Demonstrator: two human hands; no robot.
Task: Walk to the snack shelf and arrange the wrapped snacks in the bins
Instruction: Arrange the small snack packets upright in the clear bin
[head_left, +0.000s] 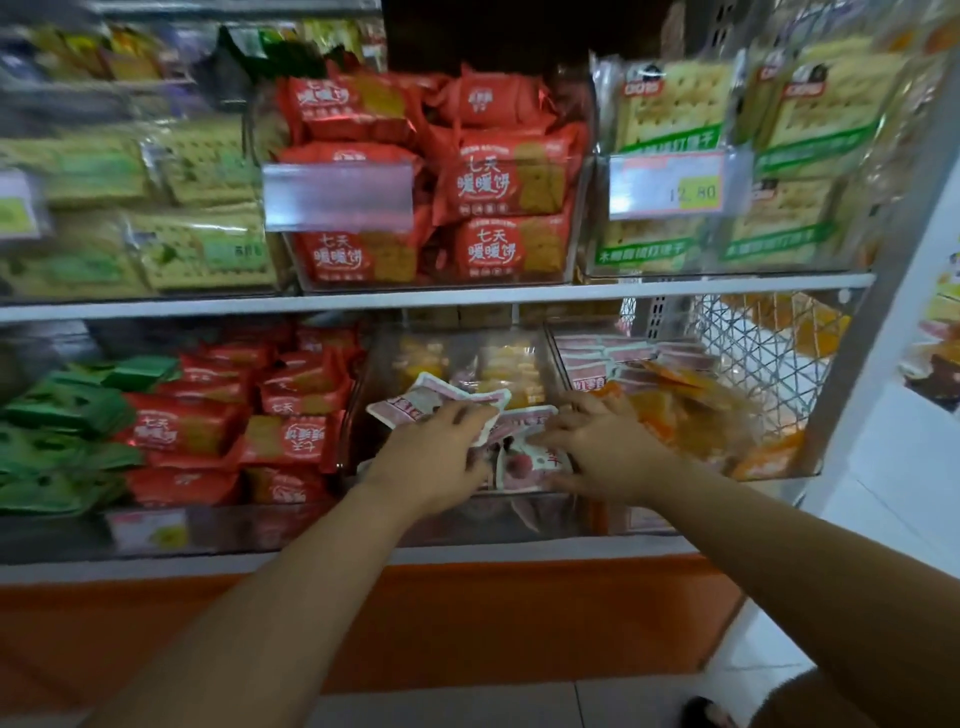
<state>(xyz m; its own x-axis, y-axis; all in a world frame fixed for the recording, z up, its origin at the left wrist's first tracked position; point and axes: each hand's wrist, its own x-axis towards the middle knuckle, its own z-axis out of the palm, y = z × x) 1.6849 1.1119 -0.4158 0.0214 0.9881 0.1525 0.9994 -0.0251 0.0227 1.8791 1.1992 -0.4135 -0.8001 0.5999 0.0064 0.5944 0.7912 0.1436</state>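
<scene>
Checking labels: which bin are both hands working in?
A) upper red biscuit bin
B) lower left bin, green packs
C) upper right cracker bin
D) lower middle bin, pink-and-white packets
D: the left hand grips and the right hand touches pink-and-white packets in the lower middle bin.

On the lower shelf, the clear plastic middle bin (358, 405) contains a pile of pink-and-white wrapped packets (530, 462). The left hand (431, 457) grips the top pink-and-white packet (431, 397). The right hand (605, 452) lies on the pile, just to the right. Red wrapped biscuit packs (208, 431) fill the left neighbour bin and orange wrapped packets (691, 405) the right one. The white shelf board (415, 299) is above.
</scene>
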